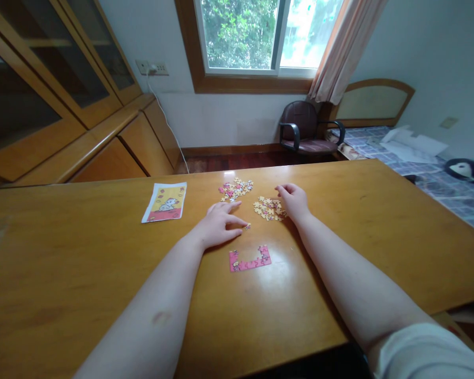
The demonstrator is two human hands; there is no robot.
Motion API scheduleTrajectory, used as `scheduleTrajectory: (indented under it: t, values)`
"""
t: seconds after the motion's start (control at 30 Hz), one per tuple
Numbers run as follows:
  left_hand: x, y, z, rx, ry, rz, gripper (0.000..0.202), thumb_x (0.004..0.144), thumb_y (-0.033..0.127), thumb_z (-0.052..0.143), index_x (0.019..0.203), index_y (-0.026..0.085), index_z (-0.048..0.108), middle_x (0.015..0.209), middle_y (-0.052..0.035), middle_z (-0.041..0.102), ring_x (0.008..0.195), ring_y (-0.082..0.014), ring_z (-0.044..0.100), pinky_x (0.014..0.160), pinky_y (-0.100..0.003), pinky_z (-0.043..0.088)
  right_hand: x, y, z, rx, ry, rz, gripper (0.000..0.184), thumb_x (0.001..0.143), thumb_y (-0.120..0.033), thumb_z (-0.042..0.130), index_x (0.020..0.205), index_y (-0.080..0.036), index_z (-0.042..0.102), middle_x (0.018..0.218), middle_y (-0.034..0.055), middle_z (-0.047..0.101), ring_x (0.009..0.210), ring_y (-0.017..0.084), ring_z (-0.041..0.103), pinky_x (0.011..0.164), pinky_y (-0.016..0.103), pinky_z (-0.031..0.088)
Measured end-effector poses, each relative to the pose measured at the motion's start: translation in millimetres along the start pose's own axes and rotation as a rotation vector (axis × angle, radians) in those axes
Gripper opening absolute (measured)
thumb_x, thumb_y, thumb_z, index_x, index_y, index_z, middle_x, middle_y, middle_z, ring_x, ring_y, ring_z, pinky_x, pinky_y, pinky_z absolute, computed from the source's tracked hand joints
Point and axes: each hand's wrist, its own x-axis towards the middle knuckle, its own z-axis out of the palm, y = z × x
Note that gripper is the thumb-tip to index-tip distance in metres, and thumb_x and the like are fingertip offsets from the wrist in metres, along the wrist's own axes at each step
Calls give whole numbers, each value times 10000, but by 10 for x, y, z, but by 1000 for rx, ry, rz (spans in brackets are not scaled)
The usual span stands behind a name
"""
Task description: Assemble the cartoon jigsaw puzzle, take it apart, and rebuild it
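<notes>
My left hand (223, 223) rests low over the table with its fingers spread, a fingertip by a single small puzzle piece (247, 226). Just beyond it lies a loose heap of pink and cream puzzle pieces (237, 188). My right hand (294, 202) is closed in a pinch at the right edge of a second heap of mostly cream-backed pieces (267, 208); what sits between the fingertips is too small to make out. Nearer to me, a joined strip of pink puzzle pieces (250, 264) forms a shallow U shape.
A picture sheet (166, 202) with a cartoon animal on yellow and pink lies left of my left hand. The wooden table (102, 252) reaches toward a wall with a window. A brown armchair (306, 126) and a bed (426, 184) stand beyond; a wooden cabinet (130, 142) is at left.
</notes>
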Motion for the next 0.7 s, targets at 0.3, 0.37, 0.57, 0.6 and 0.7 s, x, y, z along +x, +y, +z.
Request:
scheduleTrajectory:
  t: [0.3,0.37,0.57,0.6,0.7]
  values:
    - [42,-113,-3,36,142,-54,148,770,376,646,763,267,745,1249,-51,611,1174,-270,497,1047,-488,334,1,2,10,-7,-17,-4,283,746,-439,576,723,-171,664,637,13,641,662,177,584,651,284,429]
    - [42,-142,-6,24,159,-70,169,765,397,649,747,249,729,1210,-59,625,1147,-264,510,1034,-471,352,-3,-3,14,-11,-31,0,278,745,-434,577,721,-171,662,637,12,637,659,175,580,656,286,428]
    - [38,-163,-8,12,180,-65,212,775,424,626,854,254,724,1190,-63,621,1143,-260,508,1032,-444,358,-36,-33,22,-63,-109,-34,294,764,-439,566,710,-173,681,608,-3,597,630,163,543,626,274,403]
    - [37,-158,-8,14,169,-65,210,777,421,622,855,256,727,1196,-64,618,1147,-263,506,1036,-449,353,-40,-38,21,-70,-119,-42,312,774,-449,555,711,-174,687,600,-4,591,625,162,538,620,272,399]
    - [36,-149,-9,5,152,-76,205,774,416,619,830,252,728,1193,-62,620,1148,-268,505,1042,-459,343,-41,-45,15,-90,-130,-56,363,804,-475,514,713,-176,699,584,-4,579,618,162,535,614,269,391]
